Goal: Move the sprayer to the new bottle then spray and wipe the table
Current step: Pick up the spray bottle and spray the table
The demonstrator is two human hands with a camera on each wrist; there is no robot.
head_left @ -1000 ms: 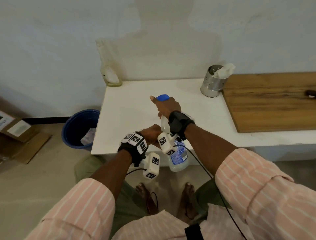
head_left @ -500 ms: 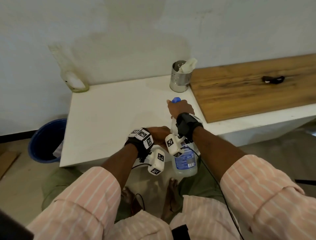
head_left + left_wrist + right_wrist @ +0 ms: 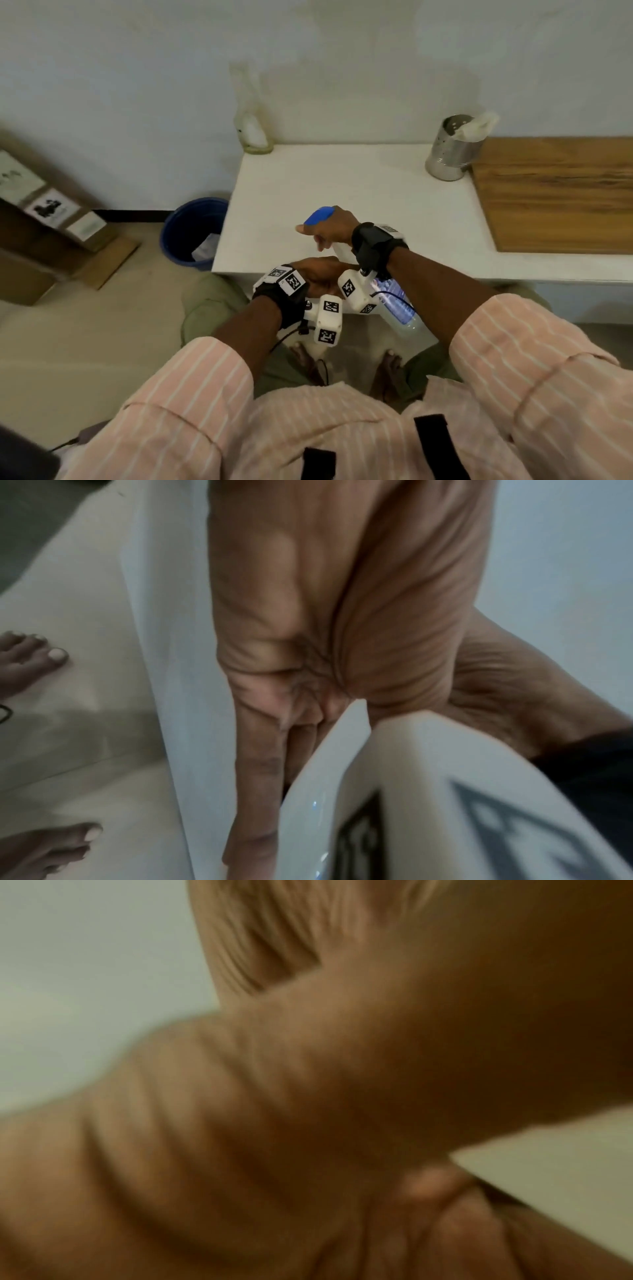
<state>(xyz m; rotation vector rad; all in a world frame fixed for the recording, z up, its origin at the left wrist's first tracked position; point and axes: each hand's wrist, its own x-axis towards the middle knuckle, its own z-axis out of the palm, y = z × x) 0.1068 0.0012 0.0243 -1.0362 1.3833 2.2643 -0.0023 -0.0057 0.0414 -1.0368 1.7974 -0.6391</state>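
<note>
**Sprayer head in one hand, bottle body in the other, at the worktop's near edge**

At the back left of the white worktop (image 3: 342, 192) a clear, nearly empty plastic bottle (image 3: 251, 133) stands against the wall, untouched. The left hand (image 3: 318, 274) curls its fingers (image 3: 253, 791) around the neck and shoulder of the clear plastic bottle with the blue label (image 3: 397, 301), held tilted just below the worktop's front edge. The right hand (image 3: 334, 228) closes its fingers around the blue-topped trigger sprayer (image 3: 318, 216) above it. The liquid-filled bottle probably feels weighty with thin, yielding walls, and is likely slick if wet; the firmer neck looks the best hold. The sprayer seems light and rigid.
</note>
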